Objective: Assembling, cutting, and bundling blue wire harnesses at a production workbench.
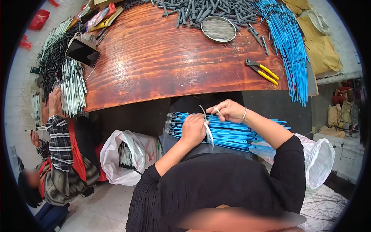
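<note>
Across my lap lies a bundle of thin blue rods (232, 133) with dark fittings at their left ends. My left hand (194, 129) is closed on top of the bundle, gripping a white strap (209, 135) that curves down beside its fingers. Another stretch of the strap sticks up past the far side of that hand. With fingers pinched, my right hand (228, 111) holds a short white length of what looks like the same strap, just above the rods. Whether the strap passes fully beneath the bundle is hidden.
On the wooden table (154, 62) are yellow-handled pliers (262, 71), a round tin of fine pins (218, 29), grey plugs (193, 11), more blue rods (284, 42) and a phone (83, 51). A white sack (119, 154) stands left. A co-worker (62, 143) sits beyond, near pale rods (73, 87).
</note>
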Demonstrator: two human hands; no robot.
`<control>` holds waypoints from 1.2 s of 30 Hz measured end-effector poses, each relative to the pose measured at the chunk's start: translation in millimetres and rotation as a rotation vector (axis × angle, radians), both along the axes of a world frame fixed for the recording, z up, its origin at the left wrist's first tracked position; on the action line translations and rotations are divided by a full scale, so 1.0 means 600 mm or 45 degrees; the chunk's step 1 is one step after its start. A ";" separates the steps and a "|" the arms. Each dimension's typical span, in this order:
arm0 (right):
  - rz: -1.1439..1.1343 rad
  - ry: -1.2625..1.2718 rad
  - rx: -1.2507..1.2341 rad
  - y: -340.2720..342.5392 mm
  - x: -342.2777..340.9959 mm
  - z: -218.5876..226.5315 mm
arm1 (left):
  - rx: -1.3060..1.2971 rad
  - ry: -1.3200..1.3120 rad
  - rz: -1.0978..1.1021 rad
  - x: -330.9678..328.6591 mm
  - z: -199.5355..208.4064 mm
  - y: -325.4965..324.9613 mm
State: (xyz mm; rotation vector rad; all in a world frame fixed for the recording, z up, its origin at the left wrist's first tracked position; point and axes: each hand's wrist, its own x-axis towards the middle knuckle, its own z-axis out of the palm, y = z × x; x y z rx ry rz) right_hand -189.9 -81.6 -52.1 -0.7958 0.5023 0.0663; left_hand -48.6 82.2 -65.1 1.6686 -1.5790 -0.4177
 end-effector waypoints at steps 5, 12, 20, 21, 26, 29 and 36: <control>0.231 0.054 -0.043 0.006 0.005 -0.024 | 0.136 -0.048 0.108 -0.006 -0.006 -0.014; 0.086 0.037 0.012 0.015 0.013 -0.020 | 0.279 -0.056 0.142 -0.008 0.000 -0.032; 0.136 0.044 0.059 0.016 0.021 -0.023 | 0.280 -0.029 0.074 -0.007 0.007 -0.028; 0.131 0.015 0.102 0.014 0.020 -0.026 | 0.257 -0.001 0.049 -0.006 0.008 -0.027; -0.112 0.071 0.258 0.012 0.031 -0.035 | 0.206 0.173 -0.198 0.011 0.020 -0.019; -0.132 0.101 0.265 0.015 0.032 -0.033 | 0.323 0.252 -0.249 0.019 0.015 -0.019; -0.244 0.148 0.328 0.024 0.032 -0.047 | 0.290 0.335 -0.210 0.017 0.016 -0.023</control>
